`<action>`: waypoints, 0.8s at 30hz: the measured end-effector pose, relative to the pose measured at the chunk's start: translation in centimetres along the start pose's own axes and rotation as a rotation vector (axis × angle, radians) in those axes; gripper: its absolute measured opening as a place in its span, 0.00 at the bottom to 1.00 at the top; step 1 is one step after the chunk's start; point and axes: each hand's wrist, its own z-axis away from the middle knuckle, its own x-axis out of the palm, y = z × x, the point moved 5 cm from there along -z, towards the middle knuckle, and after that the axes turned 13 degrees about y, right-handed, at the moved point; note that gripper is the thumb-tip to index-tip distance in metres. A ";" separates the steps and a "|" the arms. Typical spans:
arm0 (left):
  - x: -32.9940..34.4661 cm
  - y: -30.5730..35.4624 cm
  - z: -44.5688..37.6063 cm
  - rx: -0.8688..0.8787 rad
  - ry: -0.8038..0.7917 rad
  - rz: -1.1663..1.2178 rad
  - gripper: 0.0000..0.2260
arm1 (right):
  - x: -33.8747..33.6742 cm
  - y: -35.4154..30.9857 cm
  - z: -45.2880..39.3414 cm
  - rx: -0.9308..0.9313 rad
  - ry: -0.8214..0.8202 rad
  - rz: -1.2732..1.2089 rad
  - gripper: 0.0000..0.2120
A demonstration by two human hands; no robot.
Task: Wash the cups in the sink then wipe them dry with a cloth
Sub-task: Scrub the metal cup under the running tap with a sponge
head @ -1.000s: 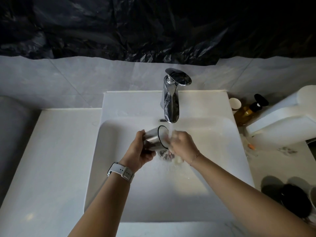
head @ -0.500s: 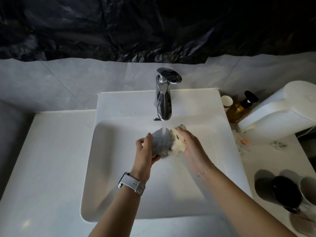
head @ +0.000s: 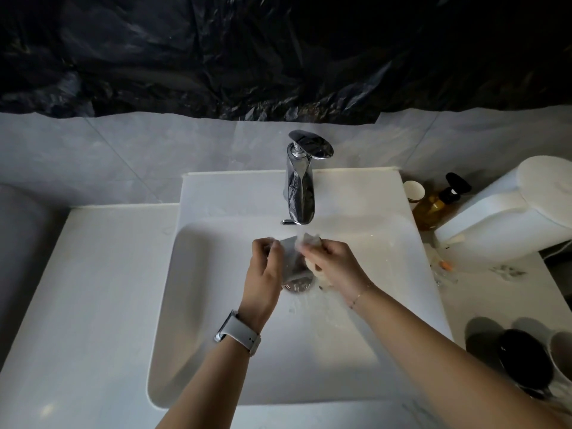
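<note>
Head view: metal cup (head: 291,258) under tap (head: 299,193), over sink (head: 216,305) drain at 12 o'clock; left hand (head: 263,267) grip clamped round it, right hand (head: 334,261) pinching sponge (head: 312,241). Likely light, stiff, wet-slippery; best gripped round wall.

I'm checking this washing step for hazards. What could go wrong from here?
The metal cup is wet under the running faucet; held in the left hand while the right hand scrubs with a sponge, it may slip into the sink. Splashing may also wet the counter.
</note>
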 end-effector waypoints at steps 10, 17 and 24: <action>-0.4 -0.6 -1.2 -0.001 -0.058 0.067 0.07 | 0.9 0.9 -1.7 0.259 0.069 0.004 0.19; 0.5 -2.1 1.5 -0.117 0.067 0.424 0.29 | 4.0 2.9 0.2 0.582 -0.111 -0.459 0.24; 0.9 -1.1 0.9 -0.259 0.020 0.436 0.37 | 0.9 3.1 1.1 0.372 -0.089 -0.150 0.17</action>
